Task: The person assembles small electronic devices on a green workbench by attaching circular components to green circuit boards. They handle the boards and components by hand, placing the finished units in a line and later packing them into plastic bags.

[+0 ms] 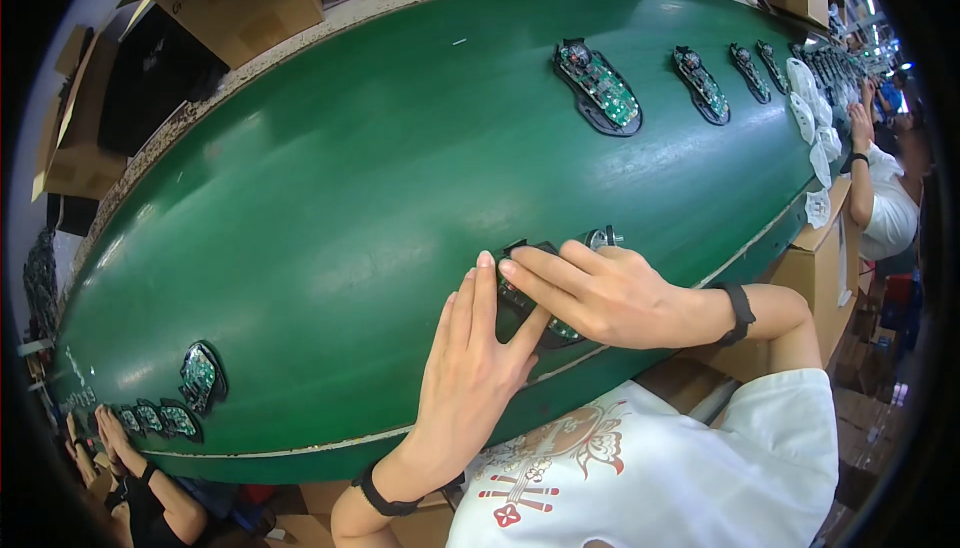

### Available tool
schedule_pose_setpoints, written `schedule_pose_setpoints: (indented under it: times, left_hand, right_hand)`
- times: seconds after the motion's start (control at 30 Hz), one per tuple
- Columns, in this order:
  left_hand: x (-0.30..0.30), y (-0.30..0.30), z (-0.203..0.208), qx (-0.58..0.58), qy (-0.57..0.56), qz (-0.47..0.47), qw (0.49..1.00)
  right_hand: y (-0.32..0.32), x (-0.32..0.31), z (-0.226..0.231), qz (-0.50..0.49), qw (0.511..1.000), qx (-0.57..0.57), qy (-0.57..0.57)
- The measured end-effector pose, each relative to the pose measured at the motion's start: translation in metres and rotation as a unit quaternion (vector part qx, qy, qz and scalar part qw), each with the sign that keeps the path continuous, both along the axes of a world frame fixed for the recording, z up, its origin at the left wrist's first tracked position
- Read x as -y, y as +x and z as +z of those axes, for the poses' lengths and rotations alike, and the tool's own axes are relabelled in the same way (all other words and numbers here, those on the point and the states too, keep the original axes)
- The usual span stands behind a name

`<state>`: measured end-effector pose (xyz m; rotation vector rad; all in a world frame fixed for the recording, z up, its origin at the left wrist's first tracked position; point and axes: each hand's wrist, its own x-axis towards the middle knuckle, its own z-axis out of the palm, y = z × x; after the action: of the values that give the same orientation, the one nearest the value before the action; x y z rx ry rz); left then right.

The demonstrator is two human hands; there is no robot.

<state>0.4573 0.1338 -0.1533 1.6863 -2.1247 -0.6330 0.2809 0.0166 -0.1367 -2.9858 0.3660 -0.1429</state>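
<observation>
On the green work surface (370, 188), near its front edge, lies a dark casing with a green circuit board (565, 331), mostly covered by my hands. My left hand (470, 368) holds its left side, fingers long and close together, thumb across its near part. From the right, my right hand (625, 298) reaches over the same casing, index and middle fingertips on its upper left part. The right thumb is hidden. A round, silvery part (603, 238) shows just beyond the right knuckles. What lies under the fingers cannot be seen.
Similar board assemblies (605, 90) lie at the far right in a line, another (203, 378) at the left. White shells (815, 113) are piled at the right edge, by a co-worker's hand (860, 128). Another person's hands (115, 438) are at lower left. Cardboard boxes (240, 8) stand behind.
</observation>
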Motion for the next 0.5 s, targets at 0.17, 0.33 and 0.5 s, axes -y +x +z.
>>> schedule_pose_setpoints:
  times: [0.17,0.33,0.5]
  left_hand:
    - [-0.011,0.02,0.007,-0.1,0.042,0.034,0.993]
    - [-0.009,0.018,0.004,-0.029,0.043,0.012,0.999]
    - [-0.008,0.012,0.002,-0.001,0.053,0.008,0.999]
  right_hand:
    - [-0.008,-0.002,0.0,-0.005,0.999,0.042,0.028]
    - [-0.005,0.0,-0.001,-0.01,0.997,0.049,0.05]
    - [-0.004,0.004,-0.007,-0.026,0.995,0.047,0.086]
